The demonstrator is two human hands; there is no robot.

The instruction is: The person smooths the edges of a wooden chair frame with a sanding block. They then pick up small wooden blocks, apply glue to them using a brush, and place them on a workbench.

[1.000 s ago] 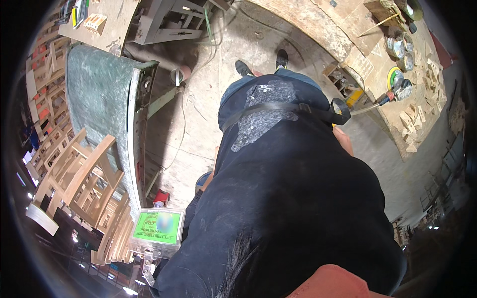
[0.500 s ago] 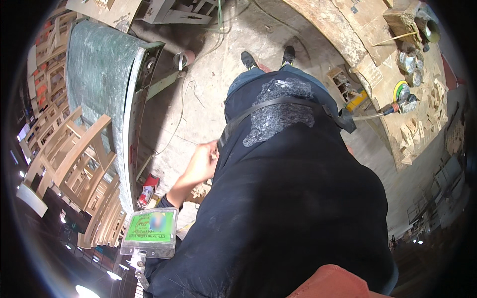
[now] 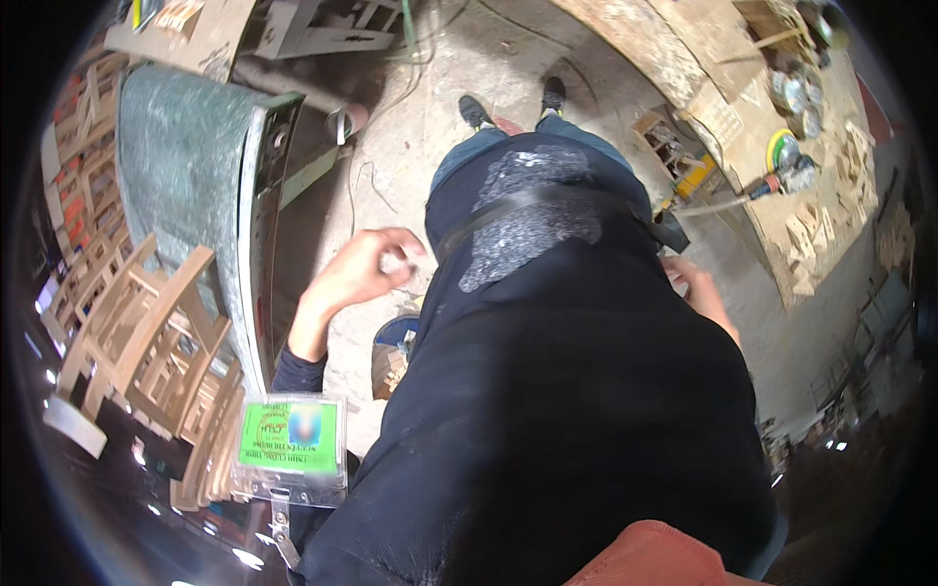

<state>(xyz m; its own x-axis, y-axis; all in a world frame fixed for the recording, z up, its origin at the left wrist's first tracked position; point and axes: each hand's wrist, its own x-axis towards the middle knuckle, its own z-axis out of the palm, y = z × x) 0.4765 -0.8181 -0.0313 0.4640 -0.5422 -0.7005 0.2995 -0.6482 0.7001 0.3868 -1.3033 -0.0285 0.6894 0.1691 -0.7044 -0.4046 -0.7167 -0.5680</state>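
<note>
My left hand [image 3: 363, 268] is held out beside my dark apron [image 3: 567, 391], its fingers loosely curved with a gap between thumb and fingertips. Nothing is in it. On the other side, my right hand [image 3: 696, 289] hangs close to the apron's edge, just below the dark end of the waist strap [image 3: 669, 232]. Its fingers are bent but apart, and I see nothing held; part of this hand is hidden by my body. A rough grey patch [image 3: 532, 239] marks the apron front under the strap.
At left stand a green-topped bench [image 3: 186, 146] and stacked wooden frames [image 3: 161, 322]. A wooden workbench [image 3: 728, 137] at right bears a round sander [image 3: 785, 156], cans and wood pieces. A container of scraps [image 3: 393, 356] sits near my left forearm. Cables cross the floor.
My left hand has moved away from the strap at my waist, outward and slightly up. My right hand has come into fuller view beside the apron. The whole view has shifted slightly.
</note>
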